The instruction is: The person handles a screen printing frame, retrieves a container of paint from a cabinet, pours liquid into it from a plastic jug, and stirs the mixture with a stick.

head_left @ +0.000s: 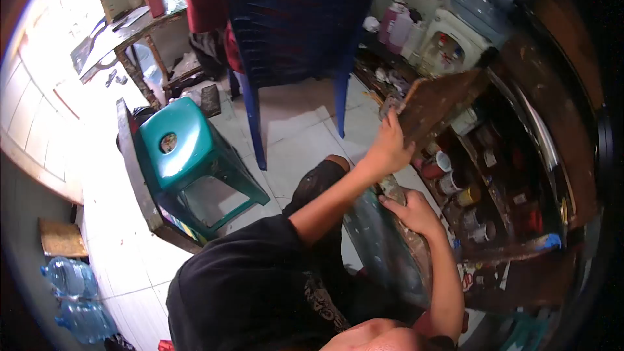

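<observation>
My left hand (390,146) reaches out to a brown, worn wooden board (442,107) that stands tilted. Its fingers are closed at the board's near edge, with a small greyish thing (392,105) by the fingertips that I cannot make out. Lower down, my right hand (419,213) is wrapped over the worn wooden edge of a framed panel (380,247), thumb on the near side. The panel has a dark, glassy, scuffed face and leans close to my leg. Part of its lower end is hidden by my body.
Shelves with jars and cups (448,182) stand at the right. A green plastic stool (188,143) is at the left, next to a leaning dark board (140,182). Ahead stands a blue plastic chair (302,26). Water bottles (84,318) lie on the floor at lower left.
</observation>
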Motion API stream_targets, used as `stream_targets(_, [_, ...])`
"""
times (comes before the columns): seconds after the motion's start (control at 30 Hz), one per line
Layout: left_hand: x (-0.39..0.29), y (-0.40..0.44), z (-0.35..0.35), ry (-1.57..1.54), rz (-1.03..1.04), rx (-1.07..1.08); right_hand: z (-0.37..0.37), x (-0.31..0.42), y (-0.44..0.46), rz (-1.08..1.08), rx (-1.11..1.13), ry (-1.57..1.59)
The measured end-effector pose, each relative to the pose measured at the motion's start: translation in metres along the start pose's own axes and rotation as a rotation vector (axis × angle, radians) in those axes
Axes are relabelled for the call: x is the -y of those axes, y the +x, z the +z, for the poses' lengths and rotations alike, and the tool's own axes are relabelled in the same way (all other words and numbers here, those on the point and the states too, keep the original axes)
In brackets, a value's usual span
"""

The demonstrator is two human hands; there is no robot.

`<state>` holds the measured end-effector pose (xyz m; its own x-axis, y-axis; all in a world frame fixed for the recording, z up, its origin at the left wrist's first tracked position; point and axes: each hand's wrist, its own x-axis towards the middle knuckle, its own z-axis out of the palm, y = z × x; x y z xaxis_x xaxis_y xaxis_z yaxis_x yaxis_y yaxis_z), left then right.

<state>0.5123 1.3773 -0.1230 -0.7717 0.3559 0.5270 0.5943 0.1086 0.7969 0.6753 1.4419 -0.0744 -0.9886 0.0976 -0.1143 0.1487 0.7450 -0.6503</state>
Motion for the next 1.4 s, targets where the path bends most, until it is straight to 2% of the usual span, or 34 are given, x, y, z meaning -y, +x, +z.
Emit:
stream_targets(0.1, [0.016,0.007,-0.013,-0.001,-0.020,0.014,0.002,0.005,0.010,0.029,0.034,-0.136])
stream_targets(0.17, [0.027,0.010,-0.018,-0.066,0.099,-0.061,0.006,-0.001,0.014,-0.047,-0.029,-0.147])
stream_targets(0.3, [0.014,0.014,-0.014,-0.090,-0.026,0.044,-0.009,0.000,0.013,0.047,0.013,-0.061])
stream_targets(0.33, [0.014,0.015,-0.007,-0.103,-0.002,0.098,-0.006,-0.006,0.009,0.016,-0.018,-0.012])
stream_targets(0.4, [0.022,0.020,0.002,-0.051,0.070,0.075,-0.007,-0.021,0.008,0.017,-0.097,0.056])
stream_targets(0.43, [0.015,0.024,-0.003,-0.117,0.079,0.121,-0.008,-0.026,0.012,0.046,-0.064,-0.025])
stream_targets(0.5, [0.025,0.035,0.002,-0.046,0.057,0.136,-0.015,-0.023,0.016,0.100,-0.016,-0.114])
stream_targets(0.53, [0.026,0.031,0.000,-0.060,0.201,0.027,-0.015,-0.029,0.017,0.015,-0.038,-0.078])
stream_targets(0.57, [0.036,0.038,-0.001,-0.019,0.169,0.041,-0.019,-0.028,0.020,0.044,-0.022,-0.073])
stream_targets(0.6, [0.031,0.043,-0.014,-0.198,0.016,0.136,-0.021,-0.023,0.027,0.071,-0.004,-0.065])
stream_targets(0.63, [0.046,0.050,-0.026,-0.256,-0.004,0.114,-0.022,-0.025,0.042,0.071,-0.004,-0.066])
stream_targets(0.7, [0.054,0.061,-0.014,-0.091,-0.001,0.105,-0.020,-0.056,0.054,-0.008,-0.108,-0.118])
stream_targets(0.77, [0.046,0.060,-0.012,-0.031,-0.015,0.042,-0.032,-0.058,0.055,0.098,-0.083,-0.107])
stream_targets(0.8, [0.042,0.062,-0.016,-0.084,-0.037,0.045,-0.031,-0.064,0.064,0.036,-0.194,-0.087])
stream_targets(0.87, [0.045,0.068,-0.017,-0.139,-0.049,0.031,-0.040,-0.071,0.076,0.089,-0.279,-0.092])
stream_targets(0.9, [0.053,0.073,-0.011,0.055,-0.004,-0.050,-0.046,-0.073,0.081,0.132,-0.307,-0.108])
stream_targets(0.97, [0.067,0.073,-0.003,0.011,0.073,-0.071,-0.052,-0.082,0.096,0.166,-0.388,-0.079])
stream_targets(1.0, [0.067,0.074,-0.005,-0.071,0.020,-0.050,-0.057,-0.082,0.102,0.179,-0.451,-0.069])
stream_targets(1.03, [0.082,0.078,-0.007,0.043,0.107,-0.140,-0.062,-0.078,0.112,0.179,-0.451,-0.069])
stream_targets(1.13, [0.075,0.069,0.002,0.062,0.106,-0.084,-0.068,-0.083,0.113,0.328,-0.530,0.060])
stream_targets(1.2, [0.067,0.060,0.001,0.042,0.086,-0.085,-0.066,-0.087,0.122,0.387,-0.713,0.085])
stream_targets(1.23, [0.072,0.057,0.000,0.035,0.080,-0.080,-0.063,-0.089,0.127,0.396,-0.711,0.080])
stream_targets(1.33, [0.080,0.048,-0.002,0.125,0.126,-0.154,-0.049,-0.093,0.140,0.419,-0.915,0.160])
stream_targets(1.4, [0.069,0.039,-0.003,0.110,0.079,-0.128,-0.049,-0.088,0.139,0.435,-0.941,0.162])
